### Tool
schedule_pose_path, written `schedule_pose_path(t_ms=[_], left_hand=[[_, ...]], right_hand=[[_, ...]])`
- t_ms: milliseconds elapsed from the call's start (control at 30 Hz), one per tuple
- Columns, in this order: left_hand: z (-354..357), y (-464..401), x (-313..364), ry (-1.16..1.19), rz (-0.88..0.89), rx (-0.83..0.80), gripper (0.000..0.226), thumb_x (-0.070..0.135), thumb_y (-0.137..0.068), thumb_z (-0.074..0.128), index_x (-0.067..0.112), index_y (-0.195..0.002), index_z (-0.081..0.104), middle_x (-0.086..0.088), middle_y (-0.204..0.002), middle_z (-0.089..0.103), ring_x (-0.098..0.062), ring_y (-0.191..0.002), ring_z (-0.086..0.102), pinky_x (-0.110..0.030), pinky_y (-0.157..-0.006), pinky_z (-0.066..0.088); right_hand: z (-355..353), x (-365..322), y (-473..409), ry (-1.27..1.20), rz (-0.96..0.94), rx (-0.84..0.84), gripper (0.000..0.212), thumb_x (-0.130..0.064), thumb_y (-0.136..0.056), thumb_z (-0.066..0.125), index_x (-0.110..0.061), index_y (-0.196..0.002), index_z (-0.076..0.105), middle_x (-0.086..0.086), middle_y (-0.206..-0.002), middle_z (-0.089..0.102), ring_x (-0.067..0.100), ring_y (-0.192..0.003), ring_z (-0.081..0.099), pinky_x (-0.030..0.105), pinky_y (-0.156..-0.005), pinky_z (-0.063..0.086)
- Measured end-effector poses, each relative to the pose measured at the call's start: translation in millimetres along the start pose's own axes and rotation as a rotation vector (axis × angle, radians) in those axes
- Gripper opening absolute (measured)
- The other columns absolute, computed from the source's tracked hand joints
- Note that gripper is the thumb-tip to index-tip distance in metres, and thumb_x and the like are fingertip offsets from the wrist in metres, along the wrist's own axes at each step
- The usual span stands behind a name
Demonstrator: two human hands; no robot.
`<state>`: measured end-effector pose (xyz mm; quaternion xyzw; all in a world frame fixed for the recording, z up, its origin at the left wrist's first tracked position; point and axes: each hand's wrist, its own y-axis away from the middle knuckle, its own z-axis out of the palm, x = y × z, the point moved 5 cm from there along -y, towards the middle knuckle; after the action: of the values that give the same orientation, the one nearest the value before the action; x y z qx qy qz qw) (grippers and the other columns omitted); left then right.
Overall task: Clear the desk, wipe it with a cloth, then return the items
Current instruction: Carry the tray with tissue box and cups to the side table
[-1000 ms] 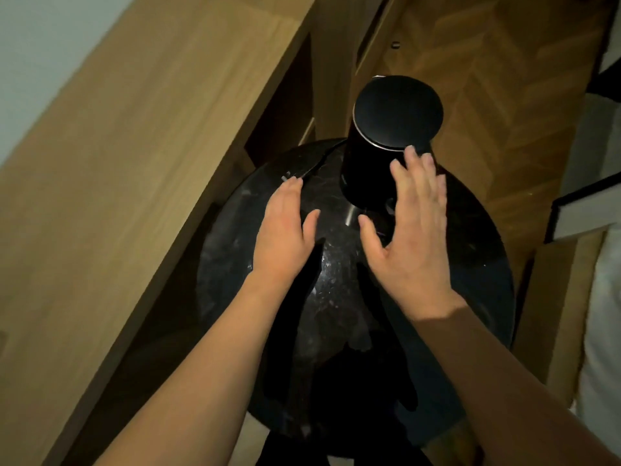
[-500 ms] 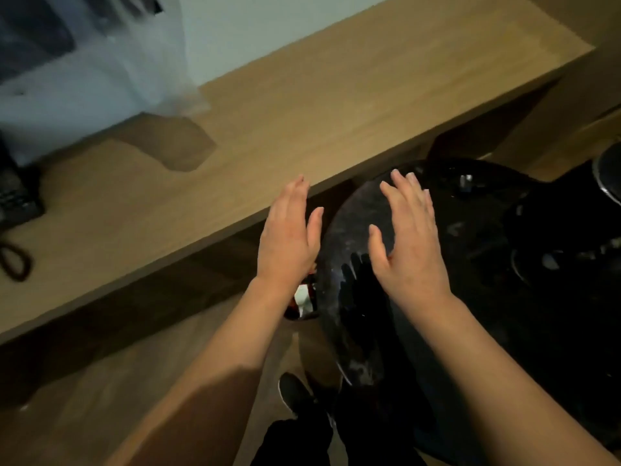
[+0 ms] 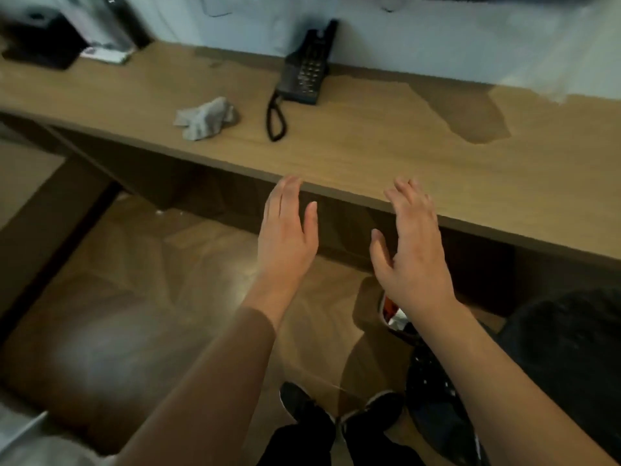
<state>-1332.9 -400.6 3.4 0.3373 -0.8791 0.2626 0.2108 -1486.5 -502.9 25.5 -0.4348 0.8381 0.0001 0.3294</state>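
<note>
A long wooden desk runs across the upper part of the view. On it lie a crumpled grey cloth at the left and a black corded telephone against the wall. My left hand and my right hand hover side by side in front of the desk's near edge, both empty with fingers spread. Their fingertips reach about the edge line.
A black box and a small white item stand at the desk's far left. A round black table sits low at the right, with a small bin beside it. My shoes stand on the wooden floor.
My view has swung left from the round black table and its black kettle to the desk. Both open hands have come off the table top and now hover at the desk's edge.
</note>
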Motion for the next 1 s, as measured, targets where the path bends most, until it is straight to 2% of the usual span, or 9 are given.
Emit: schedule_pose_path(t_ms=[100, 300, 467, 667, 767, 867, 1000], left_hand=[[-52, 9, -56, -0.005, -0.097, 0.085, 0.044, 0.027, -0.105, 0.048, 0.007, -0.145, 0.044, -0.011, -0.15, 0.046, -0.021, -0.141, 0.042, -0.043, -0.115, 0.04], [-164, 39, -159, -0.059, -0.297, 0.294, 0.044, 0.027, -0.105, 0.048, 0.01, -0.146, 0.044, -0.006, -0.152, 0.043, -0.016, -0.142, 0.039, -0.029, -0.115, 0.033], [-251, 81, -235, -0.151, -0.412, 0.462, 0.041, 0.02, -0.104, 0.052, 0.005, -0.143, 0.047, -0.011, -0.148, 0.048, -0.021, -0.139, 0.042, -0.037, -0.116, 0.038], [-345, 133, -295, -0.293, -0.55, 0.623, 0.042, 0.021, -0.103, 0.052, 0.004, -0.141, 0.047, -0.014, -0.146, 0.05, -0.025, -0.138, 0.045, -0.045, -0.112, 0.044], [-382, 146, -321, -0.357, -0.602, 0.683, 0.042, 0.021, -0.103, 0.053, 0.004, -0.141, 0.048, -0.014, -0.146, 0.05, -0.026, -0.139, 0.045, -0.044, -0.113, 0.042], [-412, 147, -351, -0.383, -0.628, 0.718, 0.043, 0.024, -0.103, 0.049, 0.005, -0.141, 0.048, -0.013, -0.147, 0.05, -0.025, -0.139, 0.045, -0.043, -0.114, 0.041], [-449, 126, -400, -0.433, -0.614, 0.766, 0.043, 0.024, -0.102, 0.045, 0.002, -0.137, 0.051, -0.016, -0.143, 0.052, -0.028, -0.136, 0.048, -0.044, -0.111, 0.044]], right_hand=[[35, -63, -16, -0.03, -0.081, -0.061, 0.058, -0.02, -0.095, 0.056, -0.01, -0.148, 0.034, 0.01, -0.157, 0.031, 0.022, -0.151, 0.017, 0.049, -0.122, 0.019], [115, -192, -32, -0.131, -0.302, -0.207, 0.058, -0.015, -0.094, 0.057, -0.01, -0.147, 0.034, 0.009, -0.157, 0.031, 0.022, -0.15, 0.018, 0.052, -0.119, 0.025], [174, -299, -31, -0.229, -0.472, -0.293, 0.054, -0.012, -0.095, 0.057, -0.01, -0.145, 0.037, 0.008, -0.155, 0.034, 0.022, -0.149, 0.021, 0.053, -0.117, 0.028], [228, -416, -18, -0.378, -0.659, -0.38, 0.052, -0.01, -0.095, 0.055, -0.012, -0.144, 0.039, 0.004, -0.153, 0.038, 0.016, -0.149, 0.021, 0.049, -0.121, 0.023], [250, -468, -19, -0.419, -0.729, -0.411, 0.054, -0.012, -0.095, 0.055, -0.015, -0.145, 0.037, 0.001, -0.154, 0.036, 0.012, -0.149, 0.019, 0.041, -0.123, 0.017], [276, -517, -28, -0.418, -0.812, -0.424, 0.056, -0.015, -0.094, 0.057, -0.017, -0.146, 0.037, 0.0, -0.154, 0.036, 0.011, -0.149, 0.018, 0.032, -0.122, 0.013], [318, -579, -57, -0.446, -0.892, -0.444, 0.057, -0.013, -0.093, 0.059, -0.013, -0.146, 0.038, 0.003, -0.154, 0.037, 0.013, -0.149, 0.021, 0.032, -0.122, 0.012]])
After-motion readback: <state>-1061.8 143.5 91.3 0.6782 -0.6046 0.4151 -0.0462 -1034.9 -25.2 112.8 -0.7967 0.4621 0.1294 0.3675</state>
